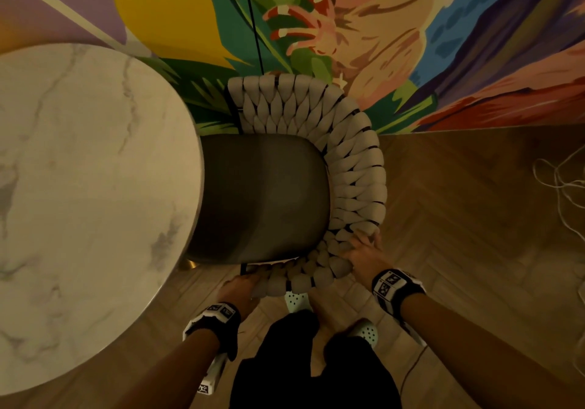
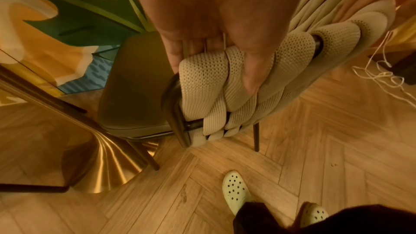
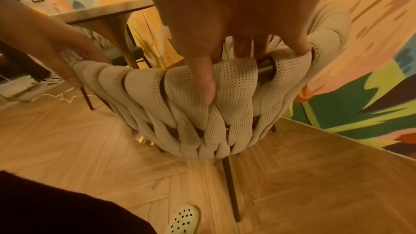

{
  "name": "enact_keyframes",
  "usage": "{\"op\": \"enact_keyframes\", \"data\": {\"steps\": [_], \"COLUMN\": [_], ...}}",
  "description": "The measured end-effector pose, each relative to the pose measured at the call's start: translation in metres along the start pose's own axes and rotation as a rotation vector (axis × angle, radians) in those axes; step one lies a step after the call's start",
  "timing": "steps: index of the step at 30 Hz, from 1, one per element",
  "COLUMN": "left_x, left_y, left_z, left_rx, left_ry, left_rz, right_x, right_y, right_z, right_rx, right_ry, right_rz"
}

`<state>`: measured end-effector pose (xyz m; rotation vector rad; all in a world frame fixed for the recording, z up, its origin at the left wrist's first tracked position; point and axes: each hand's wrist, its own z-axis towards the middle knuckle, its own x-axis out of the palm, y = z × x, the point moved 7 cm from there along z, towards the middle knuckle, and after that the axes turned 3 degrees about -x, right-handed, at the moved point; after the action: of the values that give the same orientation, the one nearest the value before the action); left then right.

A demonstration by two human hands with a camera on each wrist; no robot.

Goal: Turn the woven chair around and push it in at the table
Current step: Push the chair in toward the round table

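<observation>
A: Item one, the left hand (image 2: pixel 216 29). Condition?

B: Clamped over the end of the top rail of the beige woven-strap chair with the dark metal frame and grey padded seat (image 1: pixel 354 180), thumb down the outer weave, fingers tucked behind the rail.

A: Item two, the right hand (image 3: pixel 227 29)?

B: Same rail, further round the curved back. Thumb pressed into the straps, fingers hooked over the top, so it was grasping the chair too.

A: Location of the chair?

B: Beside the round white marble-look worktop (image 1: pixel 79 187), its seat front already slipped beneath the worktop edge, its back toward the person, close to the painted mural wall (image 1: pixel 411 44).

A: Hazards, nearest first.

B: The straps were soft knit. A hard shove on them alone could, I judged, let the grip slide round the rail instead of moving the chair.

A: Next out?

B: The pale perforated clogs (image 2: pixel 236 191) stood just behind the rear legs. A backward drag might catch a toe.

A: Under the worktop?

B: The flared brushed-gold pedestal base (image 2: pixel 101 172) sat close to a front leg. Pushing straight in risked the leg striking it and jolting the top.

A: Furthest?

B: Loose pale cord (image 1: pixel 560 184) on the herringbone wood floor (image 1: pixel 474 234), well off to the right. A wide swing of the chair might snag it.
</observation>
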<state>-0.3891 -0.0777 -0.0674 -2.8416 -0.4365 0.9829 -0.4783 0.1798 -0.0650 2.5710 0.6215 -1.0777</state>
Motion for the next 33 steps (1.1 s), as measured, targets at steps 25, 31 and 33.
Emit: {"op": "enact_keyframes", "data": {"steps": [25, 31, 33], "left_x": [-0.016, -0.005, 0.001], "left_y": [0.013, 0.015, 0.018], "left_z": [0.009, 0.002, -0.002], "left_rx": [0.041, 0.040, 0.027], "left_ry": [-0.032, -0.036, -0.018], "left_rz": [0.094, 0.095, 0.073], "right_x": [0.009, 0.008, 0.011], "right_y": [0.004, 0.009, 0.012], "right_z": [0.039, 0.025, 0.021], "right_rx": [0.066, 0.046, 0.041], "right_ry": [0.002, 0.001, -0.011], "right_rz": [0.113, 0.068, 0.079]}}
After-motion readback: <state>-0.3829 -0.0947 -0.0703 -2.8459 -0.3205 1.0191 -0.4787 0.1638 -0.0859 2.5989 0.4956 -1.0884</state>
